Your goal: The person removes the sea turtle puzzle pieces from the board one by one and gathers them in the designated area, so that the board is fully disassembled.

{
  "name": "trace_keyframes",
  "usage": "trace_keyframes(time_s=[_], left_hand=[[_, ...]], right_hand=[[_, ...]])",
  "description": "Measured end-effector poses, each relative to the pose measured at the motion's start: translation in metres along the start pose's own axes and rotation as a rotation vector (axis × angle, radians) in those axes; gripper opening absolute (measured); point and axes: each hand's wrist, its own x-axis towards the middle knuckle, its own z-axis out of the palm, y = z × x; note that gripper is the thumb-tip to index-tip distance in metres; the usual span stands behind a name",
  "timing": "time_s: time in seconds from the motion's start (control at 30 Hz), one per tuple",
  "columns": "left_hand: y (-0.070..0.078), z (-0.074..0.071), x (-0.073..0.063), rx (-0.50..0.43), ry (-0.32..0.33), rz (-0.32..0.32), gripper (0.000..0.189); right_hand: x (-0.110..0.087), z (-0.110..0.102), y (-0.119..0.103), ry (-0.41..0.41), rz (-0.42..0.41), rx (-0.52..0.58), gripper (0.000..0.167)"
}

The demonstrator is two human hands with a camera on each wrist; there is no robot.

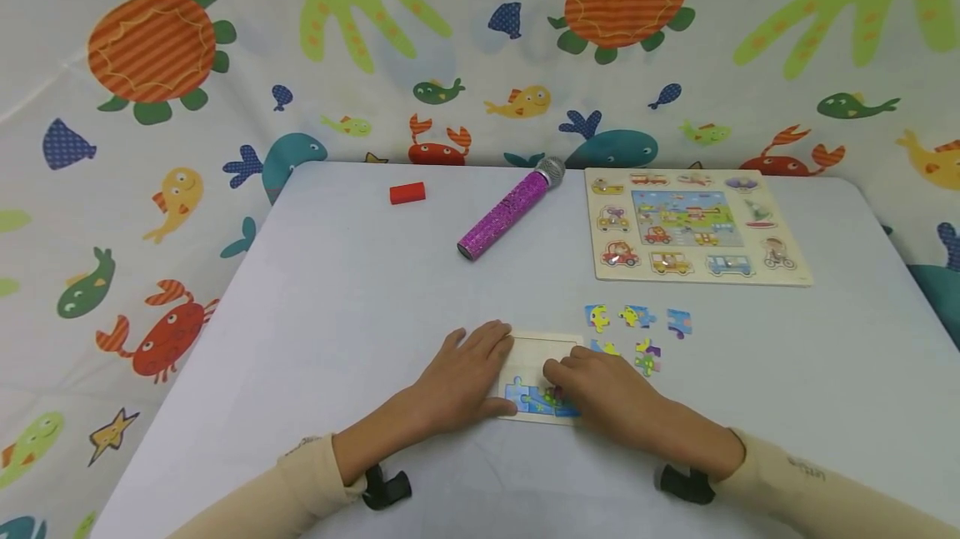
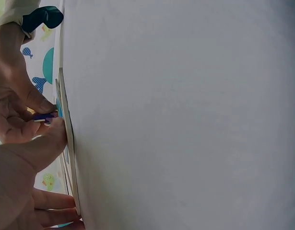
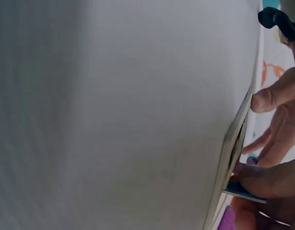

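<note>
A small wooden puzzle tray (image 1: 536, 347) lies on the table with joined blue puzzle pieces (image 1: 528, 399) along its near side. My left hand (image 1: 468, 376) rests along the tray's left side, fingers extended towards the far corner and thumb on the near edge. Over the tray's right part, my right hand (image 1: 611, 393) pinches a puzzle piece (image 3: 245, 192), tilted against the tray; its blue face and pale edge show in the right wrist view. The right hand covers the tray's right end. Just beyond that hand lie several loose puzzle pieces (image 1: 637, 316).
A larger wooden peg puzzle board (image 1: 701, 266) with vehicle pictures lies at the back right. A glittery purple microphone (image 1: 506, 214) lies at the back middle, with a red block (image 1: 407, 193) to its left. Behind the table hangs a sea-animal cloth (image 1: 480, 39).
</note>
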Motion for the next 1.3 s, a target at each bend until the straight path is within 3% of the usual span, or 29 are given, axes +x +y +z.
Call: trace_keyframes(time_s=[0.53,0.63,0.77,0.9,1.03,1.17,1.3], left_hand=[[0.0,-0.001,-0.001,0.003,0.014,0.006,0.089],[0.001,-0.001,0.0,0.007,0.014,0.006,0.089],[0.001,0.0,0.0,0.003,0.009,0.0,0.089],[0.001,0.001,0.001,0.002,0.005,0.001,0.089],[0.0,0.002,0.001,0.015,0.01,0.005,0.089],[0.0,0.002,0.001,0.014,0.01,0.002,0.089],[-0.001,0.003,0.001,0.007,0.015,0.005,0.09]], right_hand=[[0.003,0.0,-0.002,0.027,0.015,-0.056,0.034],[0.004,-0.002,-0.001,0.012,0.036,-0.022,0.035],[0.003,-0.009,0.005,0.003,0.091,0.118,0.025],[-0.007,-0.03,0.024,0.061,0.179,0.244,0.021],[-0.028,-0.055,0.061,0.091,0.281,0.259,0.022],[-0.053,-0.065,0.098,0.03,0.381,0.274,0.02],[-0.072,-0.062,0.117,-0.075,0.427,0.343,0.02]])
